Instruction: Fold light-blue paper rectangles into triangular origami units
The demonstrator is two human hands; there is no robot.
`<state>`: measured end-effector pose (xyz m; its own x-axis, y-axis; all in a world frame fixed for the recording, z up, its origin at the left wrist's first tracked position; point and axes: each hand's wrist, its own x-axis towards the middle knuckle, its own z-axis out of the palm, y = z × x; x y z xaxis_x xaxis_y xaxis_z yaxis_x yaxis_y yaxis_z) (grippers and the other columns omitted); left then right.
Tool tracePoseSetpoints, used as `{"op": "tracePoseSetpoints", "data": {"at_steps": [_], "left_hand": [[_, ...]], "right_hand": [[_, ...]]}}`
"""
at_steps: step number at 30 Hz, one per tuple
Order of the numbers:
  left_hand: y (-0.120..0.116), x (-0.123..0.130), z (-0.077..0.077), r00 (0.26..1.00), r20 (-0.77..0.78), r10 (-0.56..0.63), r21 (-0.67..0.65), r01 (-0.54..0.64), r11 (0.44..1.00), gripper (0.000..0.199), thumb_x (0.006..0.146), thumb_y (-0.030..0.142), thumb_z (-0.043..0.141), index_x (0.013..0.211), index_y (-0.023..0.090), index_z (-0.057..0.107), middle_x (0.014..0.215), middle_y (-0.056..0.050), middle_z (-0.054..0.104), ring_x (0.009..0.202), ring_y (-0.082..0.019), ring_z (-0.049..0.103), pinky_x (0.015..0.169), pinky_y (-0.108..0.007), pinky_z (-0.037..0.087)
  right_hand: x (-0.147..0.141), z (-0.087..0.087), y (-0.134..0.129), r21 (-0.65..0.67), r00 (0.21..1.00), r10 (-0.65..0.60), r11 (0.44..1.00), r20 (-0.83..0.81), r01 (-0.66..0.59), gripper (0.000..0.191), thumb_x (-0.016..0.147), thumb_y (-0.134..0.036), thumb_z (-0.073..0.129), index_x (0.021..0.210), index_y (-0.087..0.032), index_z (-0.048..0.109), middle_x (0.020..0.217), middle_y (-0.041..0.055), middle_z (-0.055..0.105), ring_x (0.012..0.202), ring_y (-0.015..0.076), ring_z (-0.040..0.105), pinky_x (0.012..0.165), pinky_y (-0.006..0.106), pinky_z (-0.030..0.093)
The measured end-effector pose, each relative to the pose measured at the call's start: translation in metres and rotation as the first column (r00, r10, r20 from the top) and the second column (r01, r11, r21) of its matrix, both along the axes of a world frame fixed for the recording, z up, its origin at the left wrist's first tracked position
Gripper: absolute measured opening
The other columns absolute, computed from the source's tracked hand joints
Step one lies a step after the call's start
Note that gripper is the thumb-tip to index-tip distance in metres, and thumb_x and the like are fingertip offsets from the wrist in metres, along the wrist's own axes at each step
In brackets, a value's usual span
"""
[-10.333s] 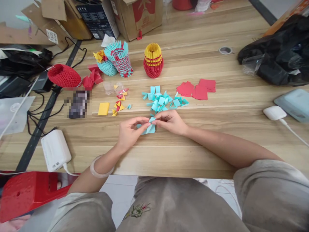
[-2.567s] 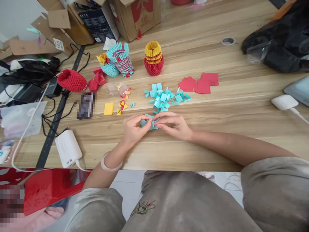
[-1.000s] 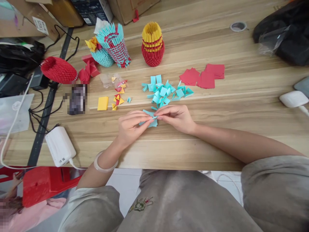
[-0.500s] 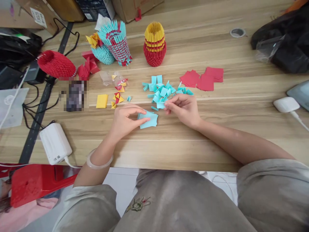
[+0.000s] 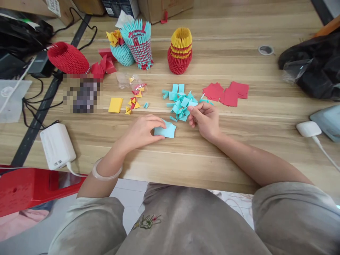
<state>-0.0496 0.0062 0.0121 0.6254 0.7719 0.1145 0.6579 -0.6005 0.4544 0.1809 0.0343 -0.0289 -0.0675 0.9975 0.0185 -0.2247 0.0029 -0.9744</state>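
My left hand (image 5: 145, 130) rests on the table with its thumb and fingers around the left side of a stack of light blue paper slips (image 5: 168, 131). My right hand (image 5: 205, 119) is closed, thumb against forefinger, pinching a light blue paper piece (image 5: 192, 104). That piece is over the right side of a loose pile of folded light blue papers (image 5: 175, 96). Part of the pile lies behind my right hand. Left of the pile are a small folded blue piece (image 5: 146, 105) and several yellow and red folded triangles (image 5: 136, 105).
A yellow paper stack (image 5: 115, 105) lies left, red paper squares (image 5: 230, 96) right. Behind stand a red-and-yellow paper vase (image 5: 180, 51), a blue-and-red one (image 5: 139, 46) and a tilted red one (image 5: 68, 58). A white power bank (image 5: 57, 146) sits at left, a white charger (image 5: 308, 129) at right.
My right hand has lifted the pinched blue piece slightly up and right, above the pile. My left thumb has slid from the top of the blue stack to its near edge. The view has shifted a little.
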Motion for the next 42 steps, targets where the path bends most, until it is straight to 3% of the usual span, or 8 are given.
{"op": "tracePoseSetpoints", "data": {"at_steps": [9, 15, 24, 27, 30, 34, 38, 42], "left_hand": [[-0.002, 0.001, 0.007, 0.998, -0.018, -0.060, -0.010, 0.060, 0.998, 0.022, 0.076, 0.030, 0.071, 0.095, 0.018, 0.070, 0.108, -0.006, 0.071, 0.100, -0.023, 0.066, 0.089, -0.036, 0.051], [-0.004, 0.003, 0.003, 0.998, 0.013, -0.068, 0.099, 0.066, 0.993, 0.013, 0.084, 0.024, 0.061, 0.089, 0.017, 0.071, 0.090, -0.004, 0.074, 0.088, -0.020, 0.069, 0.082, -0.032, 0.053], [-0.008, 0.011, 0.004, 0.963, 0.226, 0.146, 0.230, -0.199, 0.953, 0.009, 0.082, 0.017, 0.063, 0.077, 0.018, 0.071, 0.078, 0.000, 0.075, 0.074, -0.015, 0.070, 0.073, -0.026, 0.052], [-0.013, 0.017, 0.003, 0.880, 0.387, 0.276, 0.218, -0.378, 0.900, 0.005, 0.078, 0.016, 0.068, 0.075, 0.019, 0.071, 0.074, 0.001, 0.074, 0.070, -0.013, 0.069, 0.069, -0.023, 0.053], [-0.019, 0.023, 0.001, 0.818, 0.482, 0.314, 0.188, -0.447, 0.875, 0.004, 0.076, 0.016, 0.069, 0.076, 0.018, 0.072, 0.075, 0.001, 0.075, 0.070, -0.012, 0.069, 0.069, -0.021, 0.054], [-0.023, 0.029, -0.002, 0.808, 0.510, 0.295, 0.085, -0.389, 0.917, 0.004, 0.077, 0.019, 0.069, 0.079, 0.018, 0.072, 0.077, -0.001, 0.075, 0.068, -0.012, 0.069, 0.065, -0.020, 0.054], [-0.024, 0.033, -0.006, 0.827, 0.521, 0.209, 0.072, -0.287, 0.955, 0.006, 0.079, 0.016, 0.067, 0.081, 0.017, 0.072, 0.080, -0.003, 0.076, 0.072, -0.013, 0.071, 0.069, -0.021, 0.056], [-0.023, 0.033, -0.008, 0.848, 0.495, 0.189, 0.073, -0.257, 0.964, 0.007, 0.079, 0.018, 0.067, 0.084, 0.019, 0.072, 0.081, -0.002, 0.076, 0.071, -0.013, 0.070, 0.068, -0.022, 0.056]], "right_hand": [[-0.002, 0.000, 0.000, 0.013, 1.000, 0.006, 1.000, 0.010, -0.006, 0.038, 0.069, -0.045, 0.075, 0.063, -0.017, 0.051, 0.049, -0.0045, 0.061, 0.035, 0.0052, 0.051, 0.031, 0.016, 0.038], [-0.001, 0.001, -0.001, 0.004, 0.999, 0.017, 1.000, 0.040, -0.017, 0.037, 0.071, -0.045, 0.075, 0.063, -0.017, 0.051, 0.050, -0.0042, 0.060, 0.036, 0.0051, 0.051, 0.033, 0.016, 0.039], [-0.002, 0.004, -0.006, 0.054, 0.995, 0.031, 0.998, 0.098, -0.037, 0.034, 0.073, -0.044, 0.073, 0.063, -0.017, 0.054, 0.051, -0.0031, 0.059, 0.039, 0.0065, 0.051, 0.035, 0.018, 0.040], [-0.003, 0.004, -0.018, 0.150, 0.968, 0.146, 0.973, 0.202, -0.178, 0.027, 0.075, -0.040, 0.072, 0.066, -0.016, 0.063, 0.054, -0.0011, 0.062, 0.043, 0.0072, 0.052, 0.041, 0.020, 0.042], [-0.005, 0.004, -0.029, 0.221, 0.906, 0.262, 0.912, 0.333, -0.346, 0.023, 0.079, -0.037, 0.067, 0.075, -0.015, 0.071, 0.064, 0.0033, 0.068, 0.052, 0.0098, 0.057, 0.050, 0.023, 0.046], [-0.008, 0.005, -0.035, 0.167, 0.895, 0.296, 0.916, 0.335, -0.365, 0.025, 0.079, -0.036, 0.067, 0.092, -0.014, 0.071, 0.087, 0.0080, 0.072, 0.061, 0.0112, 0.062, 0.055, 0.024, 0.050], [-0.009, 0.008, -0.032, 0.052, 0.915, 0.368, 0.923, 0.166, -0.381, 0.025, 0.079, -0.038, 0.066, 0.088, -0.014, 0.070, 0.069, 0.0020, 0.066, 0.057, 0.0095, 0.059, 0.047, 0.019, 0.045], [-0.011, 0.009, -0.028, 0.008, 0.930, 0.368, 0.930, -0.001, -0.368, 0.026, 0.072, -0.039, 0.074, 0.081, -0.015, 0.071, 0.071, 0.0015, 0.067, 0.058, 0.0095, 0.060, 0.044, 0.018, 0.044]]}}
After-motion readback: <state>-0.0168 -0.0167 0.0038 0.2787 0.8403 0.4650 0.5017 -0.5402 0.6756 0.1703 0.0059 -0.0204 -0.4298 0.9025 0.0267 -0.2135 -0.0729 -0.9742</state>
